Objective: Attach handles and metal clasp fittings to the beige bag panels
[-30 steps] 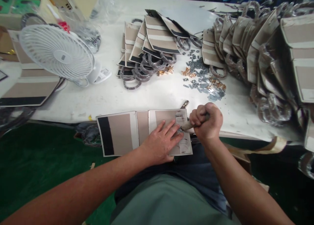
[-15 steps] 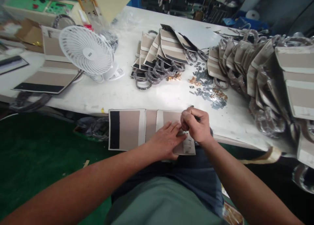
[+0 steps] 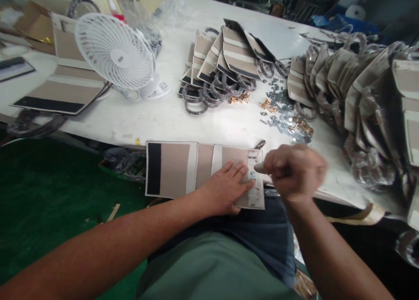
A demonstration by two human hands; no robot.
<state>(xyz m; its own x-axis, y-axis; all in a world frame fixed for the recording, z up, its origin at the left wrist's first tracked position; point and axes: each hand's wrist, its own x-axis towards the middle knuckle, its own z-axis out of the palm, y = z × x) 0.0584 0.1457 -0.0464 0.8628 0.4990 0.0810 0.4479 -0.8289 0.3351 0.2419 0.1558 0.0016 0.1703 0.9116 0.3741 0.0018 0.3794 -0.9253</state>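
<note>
Just below centre, at six o'clock, the panel (image 3: pixel 205 160) is laid open by the table's (image 3: pixel 124 123) near edge, and it is pinned by the left hand (image 3: pixel 225 189), palm down, fingers spread. Firm, even pressure seems called for there, and the fingertips are best drawn a little clear of the plate (image 3: pixel 252 175), as they are set right beside it. Out at three o'clock from that plate, the tool (image 3: pixel 260 168) is gripped in the closed right hand (image 3: pixel 296 171), which is blurred; whether the panel is touched by the tip cannot be told. Short, measured force would seem wisest, with the tip lined up on the plate, since the beige lining could be scuffed.

Now the panel, from the left: its nine o'clock end is marked by a dark strip (image 3: pixel 154 169), then beige; a narrow beige section is framed by two pale bands; and past the hand, the pale three o'clock margin is cut with slots. Beyond its top edge, near twelve from the plate, a metal fitting (image 3: pixel 260 144) is seen.
</note>
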